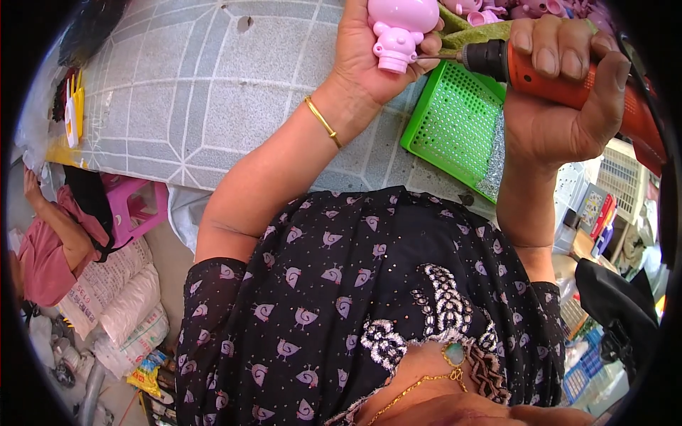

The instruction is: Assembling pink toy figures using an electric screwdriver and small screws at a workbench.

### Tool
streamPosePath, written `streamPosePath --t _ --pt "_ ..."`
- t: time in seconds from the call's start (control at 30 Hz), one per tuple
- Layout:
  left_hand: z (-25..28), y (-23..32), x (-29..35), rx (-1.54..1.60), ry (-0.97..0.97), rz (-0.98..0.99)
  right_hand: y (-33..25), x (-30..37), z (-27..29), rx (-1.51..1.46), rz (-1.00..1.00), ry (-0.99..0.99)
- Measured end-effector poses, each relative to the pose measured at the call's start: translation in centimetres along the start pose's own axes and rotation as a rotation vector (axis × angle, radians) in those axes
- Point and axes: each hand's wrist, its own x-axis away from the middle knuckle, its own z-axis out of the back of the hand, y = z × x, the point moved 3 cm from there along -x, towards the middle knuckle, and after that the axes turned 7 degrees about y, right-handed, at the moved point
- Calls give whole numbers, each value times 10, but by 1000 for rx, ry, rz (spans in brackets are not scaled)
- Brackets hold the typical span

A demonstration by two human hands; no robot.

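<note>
A pink plastic figure [398,44] with a large round head and a small bear-like body lies in my left hand [362,67], whose fingers wrap round it from behind. My right hand [561,92] is closed around an orange and black electric screwdriver [543,74], held level and pointing left. Its thin metal bit [439,56] reaches the side of the figure's small body, close to my left fingertips. Whether a screw sits at the tip is too small to tell. Below the tool lies a green perforated tray [455,117] with many tiny silvery pieces [495,160] along its right side.
More pink plastic parts [533,8] are heaped at the far right beside a green cloth [472,32]. A grey checked cover [234,92] spreads over the table. At left, another person in a pink top [53,248] is near a pink stool [135,206] and stacked sacks [117,298].
</note>
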Motion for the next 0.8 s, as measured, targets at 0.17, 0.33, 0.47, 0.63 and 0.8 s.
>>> streamPosePath --t 0.17,0.33,0.47,0.63,0.8 --pt "0 -1 0 -7 3 -1 -1 0 1 -1 -1 -24" --pt "2 -1 0 1 -6 -2 2 0 0 10 4 -47" --pt "3 -1 -1 -20 25 -24 2 3 -4 71 37 -70" --pt "1 1 0 -48 42 -67 5 11 -10 99 52 -78" --pt "6 0 0 8 62 -51 7 11 -10 185 81 -98"
